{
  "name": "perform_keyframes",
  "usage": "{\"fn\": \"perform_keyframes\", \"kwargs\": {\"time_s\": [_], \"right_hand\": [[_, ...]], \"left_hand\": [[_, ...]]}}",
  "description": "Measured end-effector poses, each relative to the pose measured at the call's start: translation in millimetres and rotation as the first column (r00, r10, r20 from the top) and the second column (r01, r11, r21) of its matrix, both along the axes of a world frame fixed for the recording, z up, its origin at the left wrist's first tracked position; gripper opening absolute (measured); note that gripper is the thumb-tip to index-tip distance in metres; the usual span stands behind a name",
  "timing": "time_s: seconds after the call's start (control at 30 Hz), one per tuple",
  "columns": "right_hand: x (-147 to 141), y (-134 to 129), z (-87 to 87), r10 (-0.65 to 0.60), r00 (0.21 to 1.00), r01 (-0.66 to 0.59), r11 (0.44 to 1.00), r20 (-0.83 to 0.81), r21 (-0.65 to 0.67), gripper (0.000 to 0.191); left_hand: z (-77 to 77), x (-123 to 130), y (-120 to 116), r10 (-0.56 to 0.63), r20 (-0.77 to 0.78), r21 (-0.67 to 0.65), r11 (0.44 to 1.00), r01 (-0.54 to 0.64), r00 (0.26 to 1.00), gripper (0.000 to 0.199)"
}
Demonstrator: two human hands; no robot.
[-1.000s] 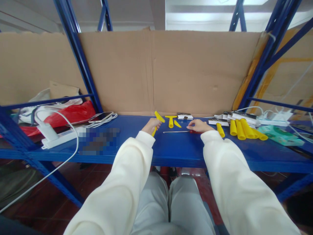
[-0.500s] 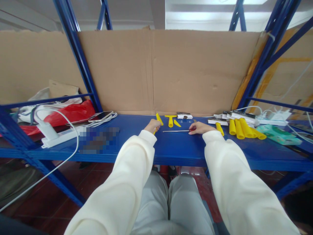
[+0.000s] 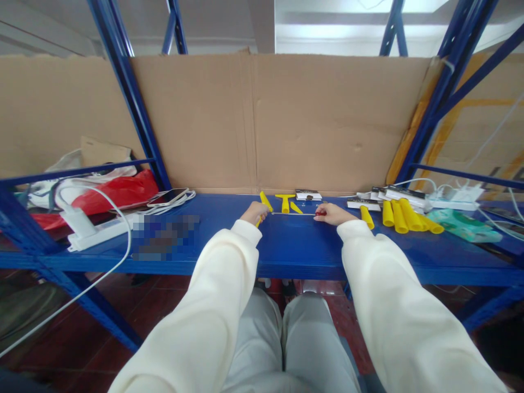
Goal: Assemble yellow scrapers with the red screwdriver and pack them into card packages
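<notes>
Head view, left hand (image 3: 254, 212): is pinching 1 yellow piece (image 3: 266, 201) at 11 o'clock, its ends showing past the grip.
Right hand (image 3: 333, 213): is pinching the red handle (image 3: 320, 214) of 1 screwdriver (image 3: 293, 214) at 1 o'clock, its tip pointing toward 9.
Yellow T-piece (image 3: 285, 203) and yellow sliver (image 3: 296, 208): are lying at 12 o'clock, just beyond the screwdriver.
Screwdriver step: seemingly being taken up; I cannot tell if it is clearing the blue shelf (image 3: 295, 245).
Handle next: probably needing a firmer right grip, the left staying steady.
</notes>
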State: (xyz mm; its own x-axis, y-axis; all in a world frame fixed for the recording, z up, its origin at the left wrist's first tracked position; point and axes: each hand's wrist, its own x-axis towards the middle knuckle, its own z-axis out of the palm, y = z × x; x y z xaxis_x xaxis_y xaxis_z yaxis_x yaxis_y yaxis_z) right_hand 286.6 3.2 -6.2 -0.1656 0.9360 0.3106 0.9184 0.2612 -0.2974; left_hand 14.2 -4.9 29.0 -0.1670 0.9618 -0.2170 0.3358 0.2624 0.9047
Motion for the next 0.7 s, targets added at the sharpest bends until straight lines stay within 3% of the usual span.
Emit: {"fn": "perform_keyframes", "kwargs": {"time_s": [0.1,0.33,0.7], "right_hand": [[-5.1,-1.1,-0.2,-0.051,0.999,0.052,0.997,0.013,-0.057,0.019],[-19.5,-8.0,3.2,-0.135,0.988,0.138,0.990,0.073,-0.039,0.011],[-27.3,-15.0,7.2,-0.161,0.983,0.166,0.985,0.087,-0.056,0.009]], "left_hand": [[-0.3,-0.8,0.1,0.001,0.013,0.004,1.000,-0.001,1.000,0.025],[1.6,-0.7,-2.7,-0.002,-0.006,0.006,1.000,0.002,1.000,0.033],[4.8,0.7,-9.9,-0.006,0.001,-0.007,1.000,0.006,1.000,0.033]]}}
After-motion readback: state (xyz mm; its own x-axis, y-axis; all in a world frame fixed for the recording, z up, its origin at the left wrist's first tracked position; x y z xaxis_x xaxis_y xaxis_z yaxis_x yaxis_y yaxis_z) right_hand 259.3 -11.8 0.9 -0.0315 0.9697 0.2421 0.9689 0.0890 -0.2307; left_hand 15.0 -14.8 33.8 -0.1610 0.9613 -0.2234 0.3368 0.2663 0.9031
